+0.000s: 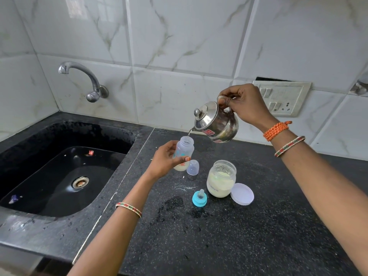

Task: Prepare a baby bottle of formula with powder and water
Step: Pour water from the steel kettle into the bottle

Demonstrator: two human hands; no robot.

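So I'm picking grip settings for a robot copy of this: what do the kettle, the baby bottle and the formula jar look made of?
Kettle: polished steel, it seems; mirror-like reflections on lid and body.
Baby bottle: probably translucent plastic; cloudy wall, printed marks, powder showing through at the bottom.
Formula jar: clear and glossy, glass or hard plastic; the look leaves that open.

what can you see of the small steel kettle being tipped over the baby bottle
The small shiny steel kettle has a rounded belly, a domed lid with a knob, red stickers on its side and a short spout. The right hand grips its handle and holds it in the air, tilted down to the left. The spout sits just above the open mouth of the clear plastic baby bottle, which the left hand holds.
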